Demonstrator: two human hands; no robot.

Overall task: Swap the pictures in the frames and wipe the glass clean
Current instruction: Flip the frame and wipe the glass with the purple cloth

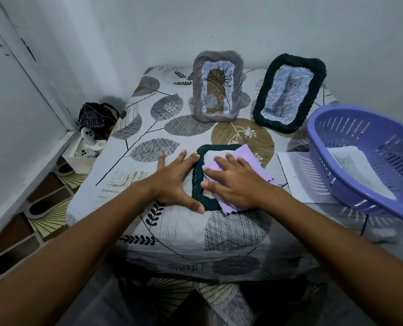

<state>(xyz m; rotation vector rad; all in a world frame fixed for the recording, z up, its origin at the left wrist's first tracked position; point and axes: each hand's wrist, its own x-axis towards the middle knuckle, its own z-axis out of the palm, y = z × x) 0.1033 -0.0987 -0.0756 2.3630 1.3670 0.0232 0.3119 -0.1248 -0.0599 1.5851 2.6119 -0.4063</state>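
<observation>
Frame (197, 182), dark green, lying flat at centre of the picture on the leaf-print cloth (172, 234), its glass largely covered by a lilac wipe (240, 161). Right hand (237, 182), fingers spread and flat, presses the wipe onto the glass; left hand (175, 178), also spread, rests against the frame's left edge, thumb at its lower corner, steadying it. Likely faults: hard pressure on the pane could crack it or push it out of the rim; a loose cloth under the frame may let it slide; the wipe hides much of the glass, so smears could be missed. Behind, upper centre, a grey frame (217, 87) with a plant drawing stands upright, and to its right a second green frame (289, 92) with a cat picture leans; a wide stroke could knock either over. At right, a purple basket (369, 161) rests on white sheets (296, 175). No writing or brand can be read anywhere.
</observation>
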